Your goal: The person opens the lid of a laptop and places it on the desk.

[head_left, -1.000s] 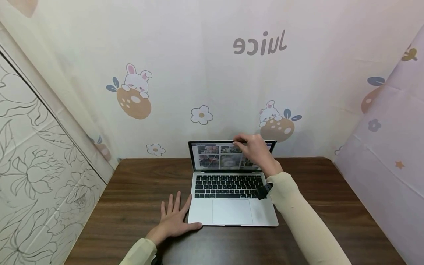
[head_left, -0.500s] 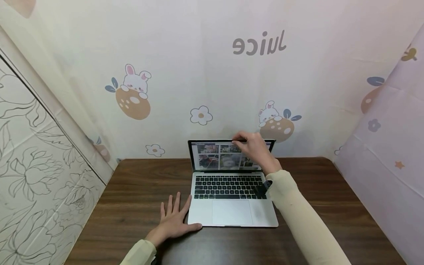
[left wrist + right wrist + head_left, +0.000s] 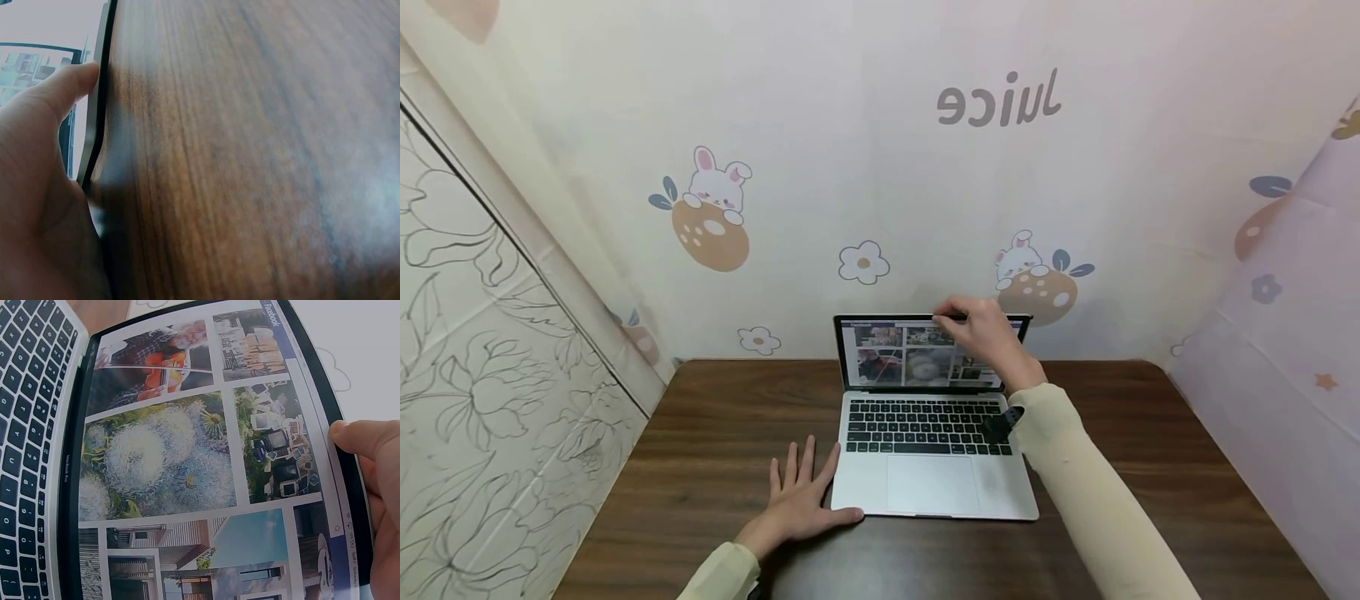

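A silver laptop lies on the wooden table with its screen raised, showing a page of photos. My right hand pinches the top edge of that screen, right of its middle. In the right wrist view the thumb lies on the black bezel, with the other fingers behind the lid. My left hand rests spread on the table at the laptop's front left corner, fingers straight. Its thumb lies against the laptop's front edge.
The dark wood table extends to both sides of the laptop. A pale printed curtain hangs close behind the table, and others line its left and right sides. A small black device sits at my right wrist, over the keyboard.
The head view has turned slightly, so the whole scene sits a little further right. The screen shows slightly taller above the hinge. Both hands keep their places on the laptop.
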`<state>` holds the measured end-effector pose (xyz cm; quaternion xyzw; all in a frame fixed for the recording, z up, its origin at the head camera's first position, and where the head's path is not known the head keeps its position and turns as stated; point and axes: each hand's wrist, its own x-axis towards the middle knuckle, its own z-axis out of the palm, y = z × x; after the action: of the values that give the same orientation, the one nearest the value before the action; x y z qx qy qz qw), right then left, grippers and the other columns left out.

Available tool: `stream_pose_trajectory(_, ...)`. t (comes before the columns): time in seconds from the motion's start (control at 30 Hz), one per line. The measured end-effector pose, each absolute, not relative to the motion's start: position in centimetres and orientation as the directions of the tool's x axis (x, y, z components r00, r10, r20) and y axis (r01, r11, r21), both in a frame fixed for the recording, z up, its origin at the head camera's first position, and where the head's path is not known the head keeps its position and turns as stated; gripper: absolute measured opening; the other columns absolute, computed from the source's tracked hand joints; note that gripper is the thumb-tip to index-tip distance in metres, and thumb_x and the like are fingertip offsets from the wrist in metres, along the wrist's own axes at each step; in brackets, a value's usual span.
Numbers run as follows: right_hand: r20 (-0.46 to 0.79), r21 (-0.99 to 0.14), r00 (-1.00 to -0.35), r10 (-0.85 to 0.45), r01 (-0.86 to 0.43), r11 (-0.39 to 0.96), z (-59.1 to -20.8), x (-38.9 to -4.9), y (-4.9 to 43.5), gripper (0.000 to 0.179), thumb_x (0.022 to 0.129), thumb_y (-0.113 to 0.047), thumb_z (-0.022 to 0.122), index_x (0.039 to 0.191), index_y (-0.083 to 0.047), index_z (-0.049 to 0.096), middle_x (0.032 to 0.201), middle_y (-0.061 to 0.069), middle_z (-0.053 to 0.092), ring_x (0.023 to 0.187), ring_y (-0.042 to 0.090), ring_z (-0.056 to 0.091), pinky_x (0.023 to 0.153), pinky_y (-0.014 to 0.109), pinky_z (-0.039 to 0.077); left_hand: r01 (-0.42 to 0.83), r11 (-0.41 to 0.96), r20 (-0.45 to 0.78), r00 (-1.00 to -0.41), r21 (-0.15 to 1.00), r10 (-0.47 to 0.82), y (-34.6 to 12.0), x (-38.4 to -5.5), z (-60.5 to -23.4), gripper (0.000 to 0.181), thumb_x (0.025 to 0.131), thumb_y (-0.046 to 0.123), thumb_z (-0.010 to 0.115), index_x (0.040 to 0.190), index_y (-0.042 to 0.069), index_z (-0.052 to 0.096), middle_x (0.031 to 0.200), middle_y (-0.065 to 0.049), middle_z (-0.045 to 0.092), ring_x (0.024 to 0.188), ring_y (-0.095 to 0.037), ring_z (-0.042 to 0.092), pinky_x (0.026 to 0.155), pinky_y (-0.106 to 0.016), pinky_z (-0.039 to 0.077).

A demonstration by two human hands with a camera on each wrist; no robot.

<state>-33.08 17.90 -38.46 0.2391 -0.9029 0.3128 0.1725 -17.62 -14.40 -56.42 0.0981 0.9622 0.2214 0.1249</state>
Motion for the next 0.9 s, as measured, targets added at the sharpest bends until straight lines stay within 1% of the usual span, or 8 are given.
stream_pose_trajectory(0.13, 0.458, -0.478, -0.826, -0.328, -0.540, 0.693, -38.5, -33.4, 17.9, 0.010, 0.099, -0.017, 0.071, 0.103, -0.010, 0.077, 0.100, 0.008, 0.079, 0.090, 0.025, 0.075, 0.081, 0.046, 0.060, 0.131, 0.896, -0.183, -0.957, 0.424, 0.226, -14.3, -17.8, -57.1, 0.119, 0.070, 0.096, 0.054, 0.166, 0.036, 0.017, 0.174, -0.014, -0.002, 0.158, -0.046, -0.010, 0.118, -0.071, -0.012)
stream_pose_trajectory(0.3, 0.437, -0.483, -0.840, -0.322, -0.521, 0.704, -38.5, -33.8, 18.0, 0.011, 0.100, -0.018, 0.070, 0.106, -0.011, 0.075, 0.102, 0.008, 0.078, 0.091, 0.024, 0.074, 0.082, 0.046, 0.060, 0.145, 0.896, -0.159, -0.960, 0.419, 0.230, -14.4, -17.9, -57.7, 0.119, 0.070, 0.096, 0.054, 0.166, 0.034, 0.020, 0.174, -0.015, 0.001, 0.158, -0.048, -0.007, 0.118, -0.073, -0.010)
stream_pose_trajectory(0.43, 0.417, -0.493, -0.851, -0.319, -0.506, 0.708, -38.4, -34.0, 18.0, 0.012, 0.100, -0.020, 0.070, 0.107, -0.011, 0.074, 0.104, 0.008, 0.078, 0.091, 0.024, 0.073, 0.081, 0.046, 0.059, 0.142, 0.898, -0.169, -0.958, 0.417, 0.230, -14.3, -18.0, -57.5, 0.119, 0.070, 0.097, 0.053, 0.166, 0.035, 0.020, 0.174, -0.016, 0.001, 0.158, -0.048, -0.007, 0.118, -0.073, -0.010)
stream_pose_trajectory(0.67, 0.406, -0.488, -0.859, -0.312, -0.492, 0.721, -38.4, -34.3, 18.2, 0.013, 0.100, -0.021, 0.069, 0.108, -0.011, 0.073, 0.104, 0.008, 0.077, 0.092, 0.025, 0.073, 0.082, 0.047, 0.059, 0.140, 0.893, -0.195, -0.950, 0.427, 0.242, -14.2, -18.0, -57.1, 0.119, 0.071, 0.096, 0.054, 0.166, 0.037, 0.014, 0.174, -0.016, -0.002, 0.158, -0.047, -0.010, 0.117, -0.072, -0.013)
stream_pose_trajectory(0.9, 0.383, -0.505, -0.870, -0.310, -0.478, 0.718, -38.3, -34.7, 18.0, 0.013, 0.100, -0.021, 0.069, 0.108, -0.012, 0.073, 0.106, 0.008, 0.077, 0.096, 0.025, 0.073, 0.085, 0.047, 0.059, 0.120, 0.904, -0.203, -0.955, 0.409, 0.219, -14.1, -18.1, -57.3, 0.120, 0.069, 0.098, 0.053, 0.166, 0.035, 0.019, 0.174, -0.015, -0.001, 0.158, -0.047, -0.010, 0.118, -0.072, -0.011)
